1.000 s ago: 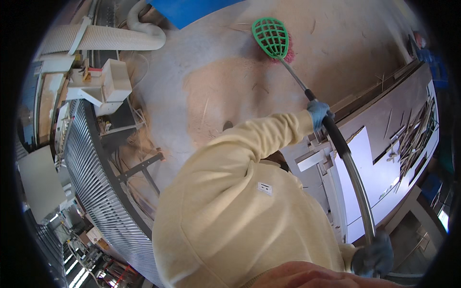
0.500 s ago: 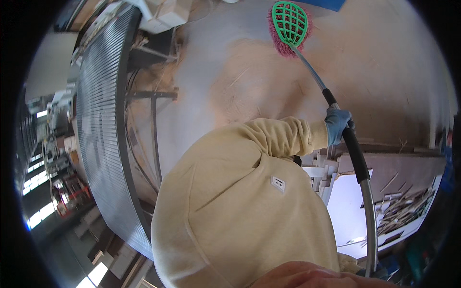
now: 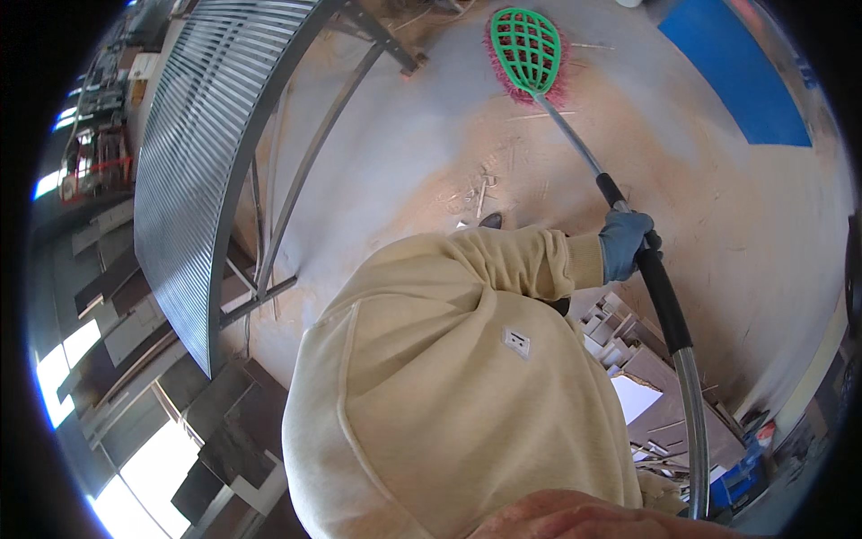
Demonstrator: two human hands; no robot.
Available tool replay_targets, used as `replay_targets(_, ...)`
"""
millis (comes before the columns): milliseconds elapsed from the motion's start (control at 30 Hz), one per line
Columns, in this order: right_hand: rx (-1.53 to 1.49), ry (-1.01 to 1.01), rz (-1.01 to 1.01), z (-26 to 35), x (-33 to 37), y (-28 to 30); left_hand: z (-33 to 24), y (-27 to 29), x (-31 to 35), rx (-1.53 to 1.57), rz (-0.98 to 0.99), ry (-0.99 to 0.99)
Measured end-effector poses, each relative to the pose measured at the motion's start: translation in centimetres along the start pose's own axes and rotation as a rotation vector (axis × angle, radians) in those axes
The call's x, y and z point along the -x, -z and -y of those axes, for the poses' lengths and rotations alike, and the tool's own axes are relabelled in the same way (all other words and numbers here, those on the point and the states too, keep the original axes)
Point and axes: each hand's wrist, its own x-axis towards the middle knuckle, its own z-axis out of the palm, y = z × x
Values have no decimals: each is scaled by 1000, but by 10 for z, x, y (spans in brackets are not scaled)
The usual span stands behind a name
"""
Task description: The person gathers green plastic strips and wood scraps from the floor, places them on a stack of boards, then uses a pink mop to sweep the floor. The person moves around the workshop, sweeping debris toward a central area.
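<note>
My left hand, in a blue glove, reaches across my body and is closed round the black grip of a mop's pole. The mop has a green, openwork plastic head with a reddish-pink fringe. It lies on the dusty floor at the far side, and its metal pole curves down to the lower right. Beside the pole's near end a bit of my right sleeve shows; the fingers of my right hand cannot be made out there.
A long ribbed metal roller table on grey legs stands at the left. Sawdust and wood scraps lie on the floor near my dark shoe. A blue sheet is at the far right. Stacked boards and offcuts sit at the lower right.
The view has turned: the roller table's legs show more, the blue sheet has come into view, and the boards sit lower. My left hand keeps its hold on the mop.
</note>
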Motion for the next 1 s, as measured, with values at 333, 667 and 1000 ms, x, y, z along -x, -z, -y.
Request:
replay_targets(333,98,34,315,99,-16,-16,-53,134,41,186,12,-54)
replay_targets(667,126,-36,101,123,112,-43,8,191,-51,-129,-217,146)
replay_targets(1000,647,-269,-498,243,311,-74,274,142,-56,-550,31,391)
